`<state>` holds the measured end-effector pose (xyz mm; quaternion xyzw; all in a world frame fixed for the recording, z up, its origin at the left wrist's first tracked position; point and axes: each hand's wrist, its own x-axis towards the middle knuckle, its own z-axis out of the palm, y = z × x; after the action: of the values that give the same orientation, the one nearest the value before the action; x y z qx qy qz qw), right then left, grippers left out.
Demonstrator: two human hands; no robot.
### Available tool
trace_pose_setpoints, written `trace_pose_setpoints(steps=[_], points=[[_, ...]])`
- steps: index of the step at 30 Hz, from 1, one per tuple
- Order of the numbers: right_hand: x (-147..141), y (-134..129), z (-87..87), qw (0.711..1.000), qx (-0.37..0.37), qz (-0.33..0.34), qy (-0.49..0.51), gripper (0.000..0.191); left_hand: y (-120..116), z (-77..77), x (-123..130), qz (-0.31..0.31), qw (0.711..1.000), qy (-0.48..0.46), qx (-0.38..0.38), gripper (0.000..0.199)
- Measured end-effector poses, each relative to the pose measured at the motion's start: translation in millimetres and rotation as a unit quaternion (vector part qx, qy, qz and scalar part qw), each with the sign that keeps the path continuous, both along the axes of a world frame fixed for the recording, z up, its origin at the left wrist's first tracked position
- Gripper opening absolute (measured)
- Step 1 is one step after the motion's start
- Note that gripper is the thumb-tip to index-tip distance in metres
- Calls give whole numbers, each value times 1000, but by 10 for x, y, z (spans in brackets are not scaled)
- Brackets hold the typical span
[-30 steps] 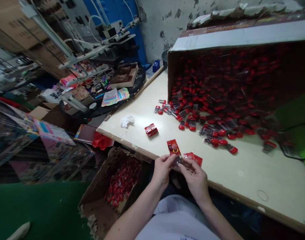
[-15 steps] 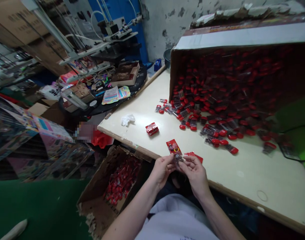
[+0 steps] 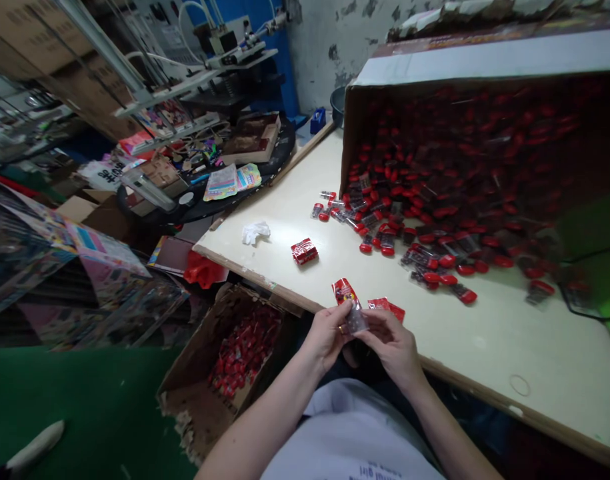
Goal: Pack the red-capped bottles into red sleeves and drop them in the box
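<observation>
Both my hands are raised over the near edge of a cream table (image 3: 505, 347). My left hand (image 3: 327, 337) and my right hand (image 3: 392, 343) pinch a small packet (image 3: 349, 305) with a red printed card top and a clear plastic lower part. A second red packet (image 3: 386, 307) lies just beyond my right fingers. Farther off sit a small stack of red packets (image 3: 305, 251) and a spill of loose red-capped packets (image 3: 379, 237), which runs from a large tipped cardboard box (image 3: 459, 153) full of them.
A low cardboard box (image 3: 237, 353) of red packets stands below the table's left edge. A crumpled white item (image 3: 256, 233) lies on the table. Left of it are a red plastic bag (image 3: 205, 270), a round table (image 3: 199, 210) with papers, and stacked printed sheets (image 3: 45, 257).
The packet in my hands has tilted slightly and my fingers have shifted on its clear part. The whole view has drifted a little as my head moved.
</observation>
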<state>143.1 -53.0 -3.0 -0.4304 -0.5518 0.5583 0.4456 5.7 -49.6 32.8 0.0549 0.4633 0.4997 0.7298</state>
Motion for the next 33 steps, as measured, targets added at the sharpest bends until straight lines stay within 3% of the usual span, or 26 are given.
trace_pose_setpoints(steps=[4,8,11,16,21,23,27,33], points=[[-25,7,-45,999,-21,-20,45,32,-30,31,22,4,1000,9,2,32],[-63,-21,66,990,-80,-28,110,34,-31,43,41,-8,1000,5,9,33],[-92,-66,165,976,-156,-20,148,31,-26,40,76,-15,999,13,40,35],[-76,-73,208,954,-237,-66,170,27,-27,30,122,2,996,48,76,33],[-62,-10,232,915,-323,-44,238,24,-58,5,103,-32,995,17,91,29],[-97,0,230,920,-309,-53,236,24,-81,-23,106,-32,995,18,92,28],[-171,-10,162,960,-220,-84,154,25,-104,-77,116,-12,997,26,73,30],[-134,-12,42,971,-209,-56,105,28,-26,-10,56,3,998,4,55,37]])
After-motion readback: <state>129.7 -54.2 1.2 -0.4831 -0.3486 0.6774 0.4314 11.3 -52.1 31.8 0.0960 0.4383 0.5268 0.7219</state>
